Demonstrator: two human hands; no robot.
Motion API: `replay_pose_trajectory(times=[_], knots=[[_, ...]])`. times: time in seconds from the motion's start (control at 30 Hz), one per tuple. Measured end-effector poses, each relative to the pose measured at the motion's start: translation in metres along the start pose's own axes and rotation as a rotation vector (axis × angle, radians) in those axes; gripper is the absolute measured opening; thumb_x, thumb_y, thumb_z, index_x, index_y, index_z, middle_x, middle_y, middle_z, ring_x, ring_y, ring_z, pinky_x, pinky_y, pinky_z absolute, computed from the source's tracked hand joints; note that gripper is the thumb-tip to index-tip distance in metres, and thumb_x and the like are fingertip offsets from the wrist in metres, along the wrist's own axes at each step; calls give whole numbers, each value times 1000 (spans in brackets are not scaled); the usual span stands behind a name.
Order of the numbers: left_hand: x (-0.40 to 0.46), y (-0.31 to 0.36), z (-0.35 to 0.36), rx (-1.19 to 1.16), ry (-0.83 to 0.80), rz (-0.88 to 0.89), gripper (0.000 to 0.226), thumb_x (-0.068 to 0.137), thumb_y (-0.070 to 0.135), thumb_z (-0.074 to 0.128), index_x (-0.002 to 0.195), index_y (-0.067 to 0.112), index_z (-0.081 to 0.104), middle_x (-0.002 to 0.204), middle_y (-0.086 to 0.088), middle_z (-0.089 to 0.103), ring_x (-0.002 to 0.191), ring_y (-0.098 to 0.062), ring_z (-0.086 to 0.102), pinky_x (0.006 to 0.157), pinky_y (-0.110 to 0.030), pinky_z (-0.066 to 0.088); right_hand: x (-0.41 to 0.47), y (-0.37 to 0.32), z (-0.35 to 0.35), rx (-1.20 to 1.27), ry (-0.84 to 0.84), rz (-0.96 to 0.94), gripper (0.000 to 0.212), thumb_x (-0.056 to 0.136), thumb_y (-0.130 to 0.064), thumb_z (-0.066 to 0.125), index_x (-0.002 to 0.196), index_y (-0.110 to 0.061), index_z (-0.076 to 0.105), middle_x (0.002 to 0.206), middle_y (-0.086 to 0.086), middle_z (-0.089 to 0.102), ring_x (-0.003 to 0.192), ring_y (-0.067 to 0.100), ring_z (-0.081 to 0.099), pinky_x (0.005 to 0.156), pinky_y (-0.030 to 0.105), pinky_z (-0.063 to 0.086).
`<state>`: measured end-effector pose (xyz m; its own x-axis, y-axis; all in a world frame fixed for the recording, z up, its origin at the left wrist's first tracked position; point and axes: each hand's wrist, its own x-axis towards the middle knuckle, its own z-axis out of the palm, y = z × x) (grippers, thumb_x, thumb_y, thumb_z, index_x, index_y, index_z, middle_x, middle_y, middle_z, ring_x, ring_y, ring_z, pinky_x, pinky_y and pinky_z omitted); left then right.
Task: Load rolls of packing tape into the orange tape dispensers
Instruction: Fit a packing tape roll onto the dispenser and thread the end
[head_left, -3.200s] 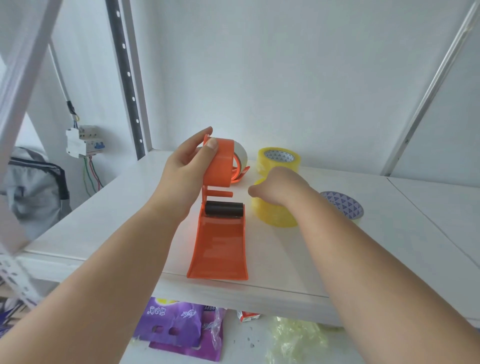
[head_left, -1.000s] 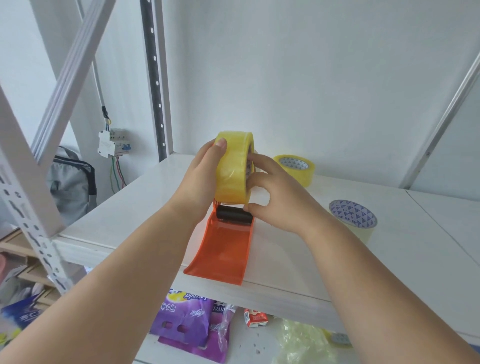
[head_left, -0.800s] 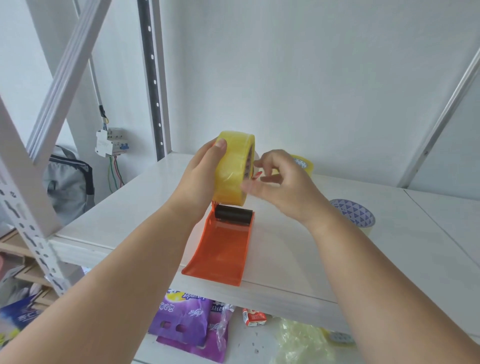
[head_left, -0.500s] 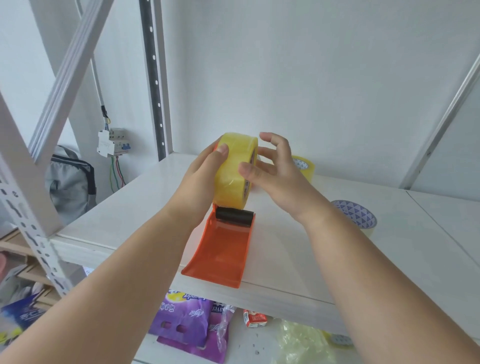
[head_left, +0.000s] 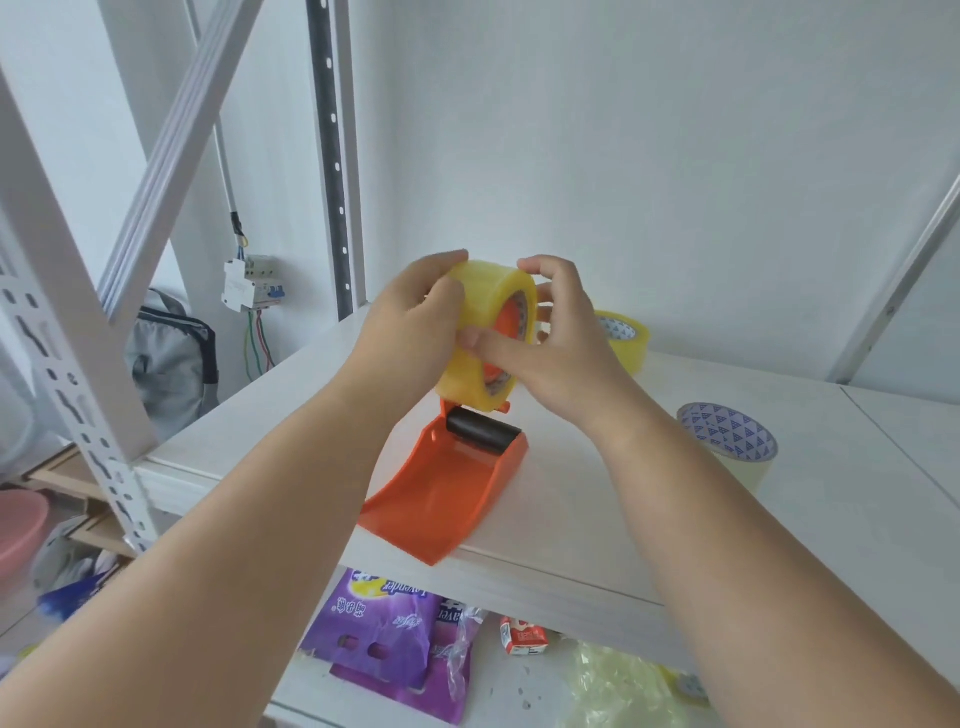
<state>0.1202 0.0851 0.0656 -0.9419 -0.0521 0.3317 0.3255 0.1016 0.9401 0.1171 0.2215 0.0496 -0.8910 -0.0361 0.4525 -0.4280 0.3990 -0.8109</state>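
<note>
Head view: left hand (head_left: 410, 332) and right hand (head_left: 558, 343) both grip the yellow tape roll (head_left: 485, 338), fingers curled on opposite sides, right thumb across its face. The roll sits over the orange dispenser (head_left: 447, 483), just below the fingertips. Two spare rolls (head_left: 626, 338) (head_left: 727, 436) lie beyond the right fingers on the shelf (head_left: 597, 525).

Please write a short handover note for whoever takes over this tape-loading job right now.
Left hand and right hand both grip the yellow tape roll, seated on the orange dispenser, which stands at the shelf front edge. Whether the tape end is threaded is not visible. Two spare rolls wait: a yellow one behind, a pale one to the right. No other dispenser in view.
</note>
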Motion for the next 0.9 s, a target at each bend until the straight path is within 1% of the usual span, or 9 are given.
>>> replay_pose_trajectory(times=[0.07,0.13,0.23,0.33,0.43,0.5,0.67,0.77,0.9], knots=[[1,2,1,37,25,-3,46,89,11,34,124,28,59,95,21,57,81,8,53,67,-15,44,-2,-1,3,-93,75,-31,79,59,-46,83,123,-37,38,122,-5,38,106,0,47,80,15,41],[1,-1,2,41,-14,-8,47,89,9,32,123,24,60,100,16,62,86,4,58,72,-17,46,-5,2,5,-227,143,-92,84,56,-47,84,125,-34,38,119,-6,34,115,13,44,90,24,42],[-3,-7,7,27,-76,3,33,95,18,35,114,28,61,96,13,67,71,5,65,70,-19,48,-10,8,4,-306,186,-165,87,52,-49,85,126,-28,43,118,-4,34,120,22,42,97,29,41],[-5,-12,12,43,-73,9,25,96,40,40,113,30,57,95,10,67,70,4,65,69,-21,49,-12,11,-3,-277,185,-202,80,56,-45,83,126,-27,49,116,-7,36,121,20,42,98,25,38],[1,-13,11,-16,-24,-42,21,94,42,47,106,30,59,95,7,68,84,-5,66,73,-25,50,-14,9,-6,-272,166,-218,74,59,-43,81,126,-29,53,118,-4,42,121,18,42,95,16,35],[3,-13,9,-89,-14,-77,20,93,39,51,103,26,62,97,0,71,88,-15,69,77,-30,54,-14,8,-5,-275,152,-233,76,58,-47,77,128,-28,53,121,-1,45,121,17,43,98,22,38],[9,-20,17,-240,-85,-91,36,87,36,56,112,12,64,104,-15,71,89,-29,71,68,-34,57,-11,9,-7,-264,179,-258,80,59,-49,74,132,-22,52,131,7,45,130,20,39,106,39,37],[17,-20,25,-319,-88,-117,34,80,35,58,103,12,68,100,-15,70,88,-29,68,83,-41,52,-8,6,-12,-286,180,-231,79,64,-42,75,135,-24,47,137,3,43,135,17,34,109,35,33],[23,-22,35,-354,-102,-137,20,82,29,58,82,13,70,75,-7,66,69,-22,63,73,-36,49,0,11,-26,-276,189,-151,83,71,-28,81,142,-17,38,125,-9,39,131,11,35,105,21,30]])
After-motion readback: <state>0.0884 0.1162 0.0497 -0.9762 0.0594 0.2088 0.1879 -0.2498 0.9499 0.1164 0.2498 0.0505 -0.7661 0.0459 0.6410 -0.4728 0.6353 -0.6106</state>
